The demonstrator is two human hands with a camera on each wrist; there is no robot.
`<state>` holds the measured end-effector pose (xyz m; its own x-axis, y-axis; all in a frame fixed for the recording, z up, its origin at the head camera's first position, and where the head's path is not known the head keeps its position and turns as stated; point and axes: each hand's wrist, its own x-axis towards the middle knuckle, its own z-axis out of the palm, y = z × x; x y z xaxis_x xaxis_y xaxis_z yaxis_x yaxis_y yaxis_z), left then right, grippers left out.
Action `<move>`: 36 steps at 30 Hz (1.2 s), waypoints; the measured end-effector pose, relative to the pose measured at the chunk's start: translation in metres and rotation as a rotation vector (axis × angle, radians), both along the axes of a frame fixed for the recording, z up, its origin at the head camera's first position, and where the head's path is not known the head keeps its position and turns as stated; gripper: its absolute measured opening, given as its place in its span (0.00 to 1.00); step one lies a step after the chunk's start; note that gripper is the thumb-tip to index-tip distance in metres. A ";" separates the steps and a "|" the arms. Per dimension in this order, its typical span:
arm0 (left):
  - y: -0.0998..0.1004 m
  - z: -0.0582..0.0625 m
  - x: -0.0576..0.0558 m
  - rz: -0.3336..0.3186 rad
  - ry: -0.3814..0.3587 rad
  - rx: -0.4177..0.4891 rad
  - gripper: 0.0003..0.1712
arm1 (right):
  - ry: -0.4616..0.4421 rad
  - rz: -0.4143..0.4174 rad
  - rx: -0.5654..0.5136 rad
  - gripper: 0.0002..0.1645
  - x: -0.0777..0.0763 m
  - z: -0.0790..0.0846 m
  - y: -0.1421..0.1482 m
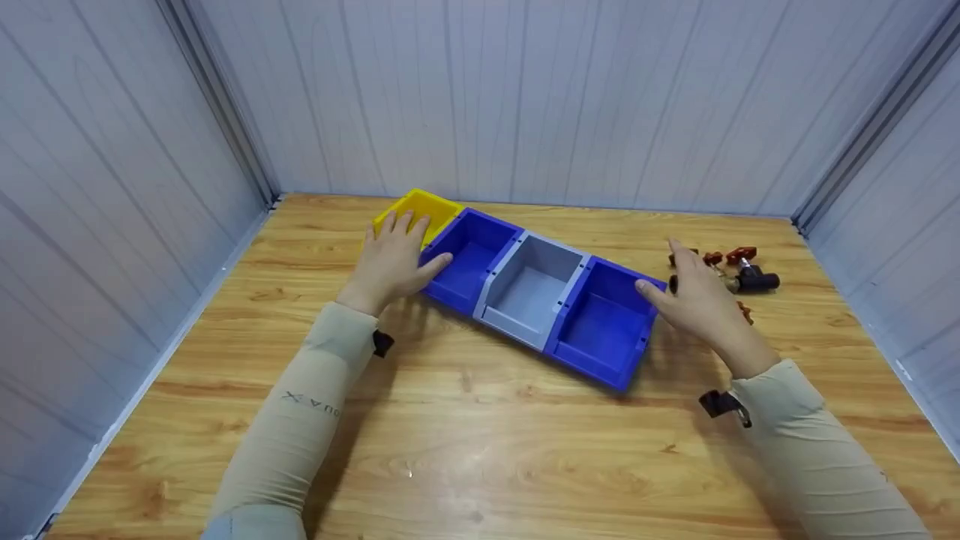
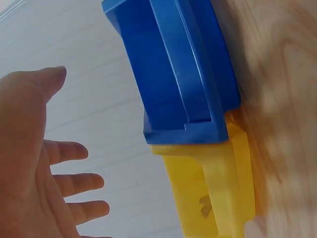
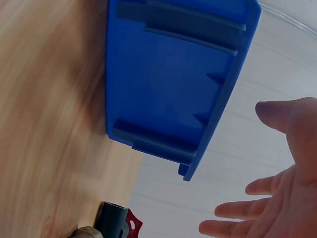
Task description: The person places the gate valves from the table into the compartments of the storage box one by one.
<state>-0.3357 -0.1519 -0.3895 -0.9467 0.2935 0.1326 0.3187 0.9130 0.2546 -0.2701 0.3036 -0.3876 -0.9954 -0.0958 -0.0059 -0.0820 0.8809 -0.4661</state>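
A row of joined plastic bins runs slantwise over the table: a yellow bin (image 1: 442, 211) at the far left, then a blue bin (image 1: 471, 259), a grey bin (image 1: 534, 289) and another blue bin (image 1: 604, 322). My left hand (image 1: 390, 262), fingers spread, hovers over the yellow bin and the first blue one; in the left wrist view it stands apart from both. At the other end, my right hand (image 1: 697, 300) is beside the last blue bin, its thumb near the corner. The right wrist view shows these fingers straight, with nothing in them.
Behind my right hand lie several valve fittings, among them a black pipe fitting (image 1: 757, 280) and a red handle (image 1: 741, 254). White panel walls (image 1: 480, 97) close in the wooden table (image 1: 465, 450) at the back and both sides.
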 end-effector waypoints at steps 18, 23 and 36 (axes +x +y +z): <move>-0.023 0.011 -0.013 0.018 0.022 0.174 0.43 | -0.058 -0.036 -0.228 0.63 0.006 -0.003 0.011; -0.029 0.009 -0.019 0.027 0.033 0.207 0.42 | -0.052 -0.050 -0.249 0.63 0.008 -0.007 0.015; -0.053 0.002 -0.035 0.088 -0.084 0.467 0.39 | -0.130 -0.080 -0.295 0.66 0.013 -0.012 0.018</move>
